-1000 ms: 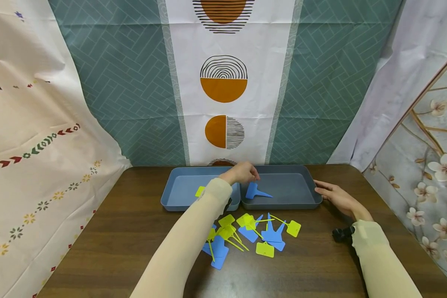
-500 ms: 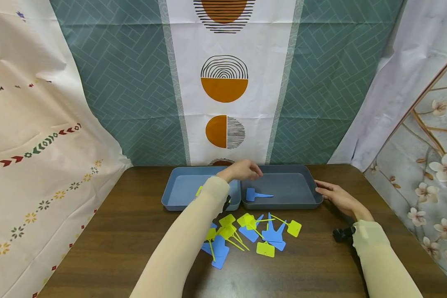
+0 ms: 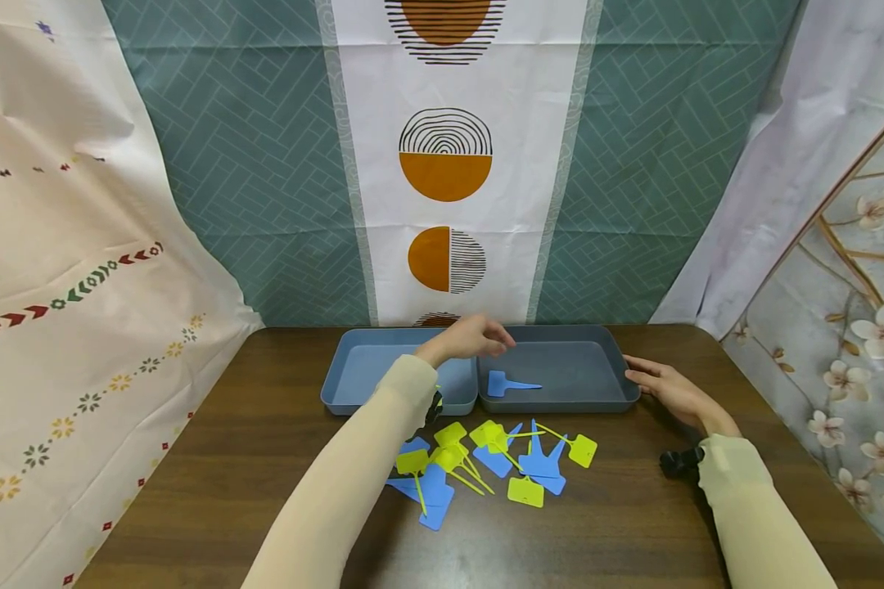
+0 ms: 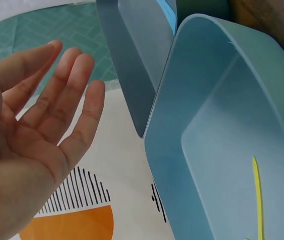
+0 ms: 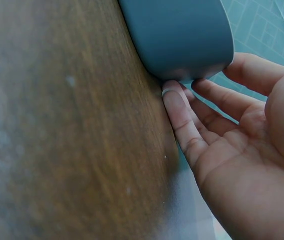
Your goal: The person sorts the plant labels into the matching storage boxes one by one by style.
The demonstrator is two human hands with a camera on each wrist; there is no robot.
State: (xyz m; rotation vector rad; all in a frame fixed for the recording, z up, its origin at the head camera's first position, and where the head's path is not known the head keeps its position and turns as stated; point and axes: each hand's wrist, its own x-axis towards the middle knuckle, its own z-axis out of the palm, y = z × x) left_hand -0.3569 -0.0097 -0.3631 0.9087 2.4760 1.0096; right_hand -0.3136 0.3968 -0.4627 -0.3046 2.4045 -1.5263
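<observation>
My left hand (image 3: 471, 336) hovers over the inner walls of two trays, its fingers loosely bent with nothing in them, as the left wrist view (image 4: 46, 110) also shows. Below it in the dark grey tray (image 3: 567, 372) lies a blue T-shaped plant label (image 3: 498, 383). The blue-grey tray (image 3: 357, 368) on the left holds a yellow plant label (image 4: 258, 200), mostly behind my forearm in the head view. My right hand (image 3: 674, 394) touches the right end of the dark tray with its fingertips (image 5: 174, 97), fingers fairly straight.
In front of the trays, yellow labels (image 3: 525, 492) and blue labels (image 3: 541, 466) lie in a loose, overlapping scatter on the brown wooden table (image 3: 265, 458). A patterned curtain (image 3: 295, 204) hangs right behind the trays.
My left hand has drawn up and back to the left from the blue label, which settled flat in the dark tray. The right hand has stayed at the tray's end.
</observation>
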